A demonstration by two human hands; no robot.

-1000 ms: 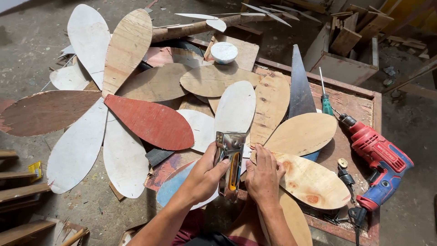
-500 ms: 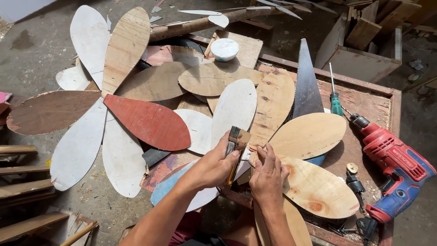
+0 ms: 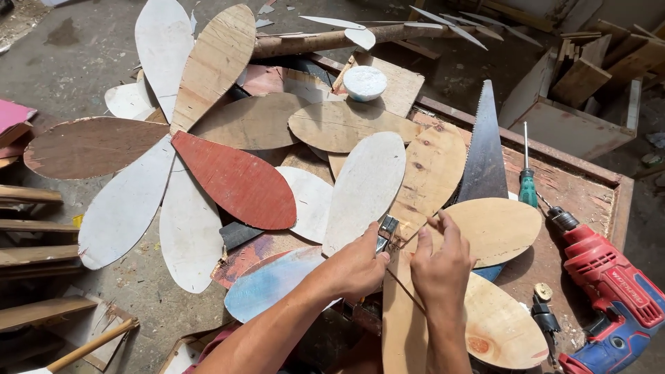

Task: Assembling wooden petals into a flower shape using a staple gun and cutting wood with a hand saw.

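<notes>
Left hand clenched a small metal staple tool; right hand pressed flat, grip released, on stiff, light, oval plywood petals beside it.

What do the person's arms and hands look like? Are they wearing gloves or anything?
No gloves. Both the left hand and the right hand are bare, with no rings or watch showing. The forearms are bare too, with no sleeves in view. The fingernails look short.
</notes>
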